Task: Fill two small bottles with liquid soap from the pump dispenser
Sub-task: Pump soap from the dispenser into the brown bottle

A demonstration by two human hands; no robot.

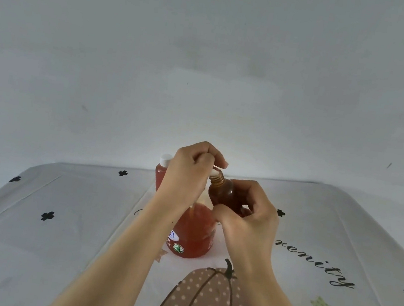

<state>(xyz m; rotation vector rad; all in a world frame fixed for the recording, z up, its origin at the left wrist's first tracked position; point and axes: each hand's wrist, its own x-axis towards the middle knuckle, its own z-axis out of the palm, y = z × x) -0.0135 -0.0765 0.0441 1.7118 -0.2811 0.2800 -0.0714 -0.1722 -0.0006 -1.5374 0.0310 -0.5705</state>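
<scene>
My right hand (249, 211) grips a small bottle (221, 192) of orange-brown soap, tilted with its open threaded neck toward the left. My left hand (190, 174) pinches a small white cap (215, 171) right at that neck. Below both hands stands the large soap dispenser (192, 232), full of orange liquid; its pump head is hidden behind my left hand. A second small bottle (163, 173) with a white cap stands upright behind my left hand, filled with orange soap.
Everything sits on a table under a white cloth (54, 236) printed with black clovers, a dotted pumpkin (205, 303) and script lettering. A plain pale wall (208, 63) rises behind the table's far edge.
</scene>
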